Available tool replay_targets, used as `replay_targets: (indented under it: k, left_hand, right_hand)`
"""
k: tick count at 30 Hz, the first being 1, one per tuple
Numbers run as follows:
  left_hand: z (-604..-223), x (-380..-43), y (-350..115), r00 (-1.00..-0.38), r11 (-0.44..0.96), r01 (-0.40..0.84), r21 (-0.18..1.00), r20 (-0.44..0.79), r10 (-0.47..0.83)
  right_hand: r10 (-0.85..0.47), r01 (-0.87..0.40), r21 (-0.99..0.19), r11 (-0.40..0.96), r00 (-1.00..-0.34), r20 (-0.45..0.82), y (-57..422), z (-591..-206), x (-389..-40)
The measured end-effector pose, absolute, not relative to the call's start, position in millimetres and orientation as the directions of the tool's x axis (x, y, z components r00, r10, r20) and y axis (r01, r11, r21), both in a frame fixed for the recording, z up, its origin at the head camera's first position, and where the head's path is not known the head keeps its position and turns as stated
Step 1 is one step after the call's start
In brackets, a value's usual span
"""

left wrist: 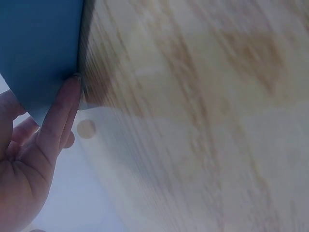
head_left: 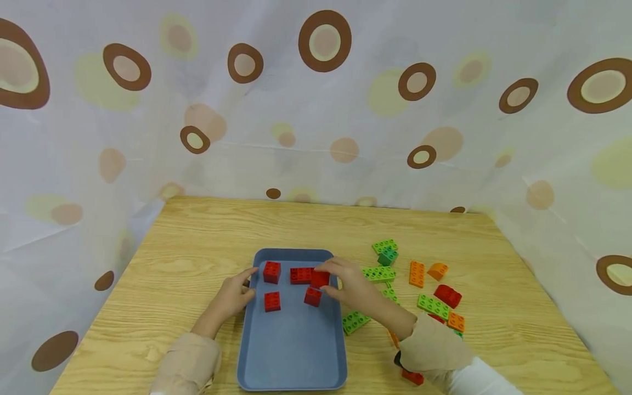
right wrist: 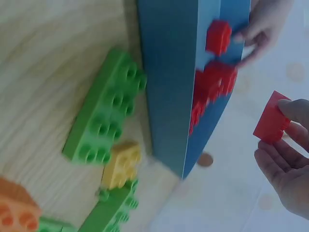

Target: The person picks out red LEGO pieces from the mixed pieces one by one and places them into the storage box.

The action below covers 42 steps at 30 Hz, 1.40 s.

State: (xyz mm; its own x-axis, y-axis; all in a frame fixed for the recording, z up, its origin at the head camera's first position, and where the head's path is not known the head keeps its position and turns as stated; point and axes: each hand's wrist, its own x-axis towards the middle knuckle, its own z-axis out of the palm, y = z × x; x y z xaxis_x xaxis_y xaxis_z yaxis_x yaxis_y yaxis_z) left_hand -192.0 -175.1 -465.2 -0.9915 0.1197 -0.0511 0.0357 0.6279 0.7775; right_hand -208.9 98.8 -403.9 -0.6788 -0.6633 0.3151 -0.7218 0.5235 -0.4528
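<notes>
My left hand: I am gripping the left rim of a shallow blue-grey plastic tray, thumb against the outer wall. My right hand: I am pinching a red toy building brick between thumb and fingertips, holding it over the tray's far right part. Tray contents: four red studded bricks are sitting toward the far end. Loose green, orange and red bricks are lying right of the tray on a wood-grain table. White cloth, printed with brown rings and pale dots, is hanging behind and beside it.
</notes>
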Motion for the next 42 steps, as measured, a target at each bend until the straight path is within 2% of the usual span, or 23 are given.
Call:
replay_targets:
  k: [7,14,20,33,42]
  left_hand:
    - [-465,-193,-174,-0.991,0.632,0.049,0.773,-0.04,0.127]
    - [-461,-193,-173,-0.99,0.635,0.034,0.772,-0.062,0.129]
    - [-460,-193,-173,-0.99,0.641,0.031,0.767,-0.063,0.123]
    - [-460,-193,-174,-0.99,0.635,0.026,0.772,-0.068,0.124]
    - [-462,-192,-175,-0.99,0.636,0.019,0.772,-0.073,0.119]
  right_hand:
    - [-0.771,-0.76,-0.386,0.523,-0.615,0.165,78,-419,-188]
    - [-0.798,-0.747,-0.37,0.552,-0.602,0.024,77,-439,-179]
    - [-0.791,-0.727,-0.393,0.563,-0.612,0.001,77,-446,-179]
    - [-0.787,-0.741,-0.381,0.554,-0.615,0.052,75,-457,-176]
    - [-0.779,-0.724,-0.396,0.565,-0.626,0.033,76,-455,-174]
